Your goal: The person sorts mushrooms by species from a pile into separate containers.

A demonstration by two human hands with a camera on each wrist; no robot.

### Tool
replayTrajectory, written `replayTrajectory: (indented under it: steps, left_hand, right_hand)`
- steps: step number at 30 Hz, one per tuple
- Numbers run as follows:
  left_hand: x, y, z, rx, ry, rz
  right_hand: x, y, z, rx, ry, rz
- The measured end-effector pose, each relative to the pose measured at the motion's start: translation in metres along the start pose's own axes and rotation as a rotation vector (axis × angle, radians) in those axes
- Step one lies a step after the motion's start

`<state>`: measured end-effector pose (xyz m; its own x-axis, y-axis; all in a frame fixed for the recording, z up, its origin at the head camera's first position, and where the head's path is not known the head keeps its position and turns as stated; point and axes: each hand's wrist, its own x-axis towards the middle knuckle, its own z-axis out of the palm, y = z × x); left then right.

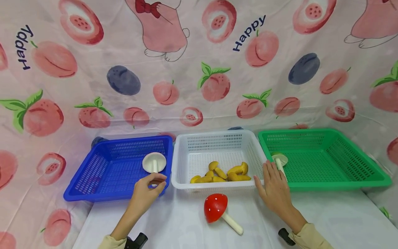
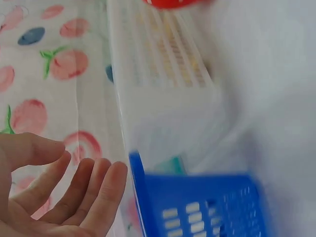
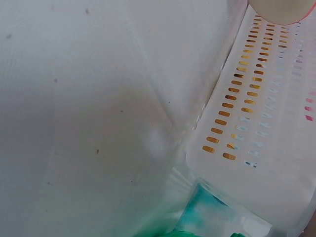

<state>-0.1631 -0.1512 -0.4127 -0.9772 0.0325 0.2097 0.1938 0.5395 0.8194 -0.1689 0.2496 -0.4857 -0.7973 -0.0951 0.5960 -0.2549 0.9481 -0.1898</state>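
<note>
My left hand [image 1: 145, 193] hovers by the front right corner of the blue basket [image 1: 84, 193], close to a toy mushroom [image 1: 153, 162] lying pale underside up inside. The left wrist view shows the fingers [image 2: 108, 192] loosely bent, thumb apart, holding nothing. Over the front left corner of the green basket [image 1: 342, 185] is my right hand [image 1: 275, 190], fingers stretched out, with a pale-stemmed mushroom [image 1: 280, 159] just beyond it. That hand is hardly seen in the right wrist view. A red toy mushroom with white dots [image 1: 216, 207] lies on the table between the hands.
Between the blue and green baskets stands a white basket [image 1: 217, 185] with several yellow mushrooms [image 1: 237, 177]. The baskets are side by side along a fruit-patterned cloth [image 1: 186, 76] hanging behind. A white cover [image 1: 177, 224] lies on the table.
</note>
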Motion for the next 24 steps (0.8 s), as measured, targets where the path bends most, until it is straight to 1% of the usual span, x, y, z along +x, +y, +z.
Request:
replayTrajectory:
  steps: [4, 9, 11, 16, 18, 20, 24]
  left_hand:
    - [-0.012, 0.008, 0.012, -0.073, -0.036, -0.028]
    - [-0.030, 0.015, 0.030, -0.239, -0.050, -0.064]
    - [-0.036, 0.016, 0.036, -0.288, -0.062, -0.078]
    - [-0.051, 0.016, 0.049, -0.345, -0.114, -0.083]
    - [-0.055, 0.016, 0.055, -0.365, -0.121, -0.086]
    - [-0.060, 0.017, 0.060, -0.389, -0.126, -0.104]
    - [-0.067, 0.017, 0.073, -0.425, -0.151, -0.161]
  right_hand:
    - [0.000, 0.000, -0.001, 0.001, 0.001, -0.003]
    - [0.000, -0.001, -0.001, 0.003, -0.010, 0.003]
    - [0.000, -0.001, -0.001, 0.004, -0.013, 0.003]
    - [0.000, -0.001, -0.001, 0.011, -0.010, 0.001]
    - [0.000, -0.001, -0.001, 0.014, -0.010, 0.001]
    - [0.000, -0.001, 0.000, 0.014, -0.008, 0.003]
    - [0.000, -0.002, -0.001, 0.017, -0.001, 0.006]
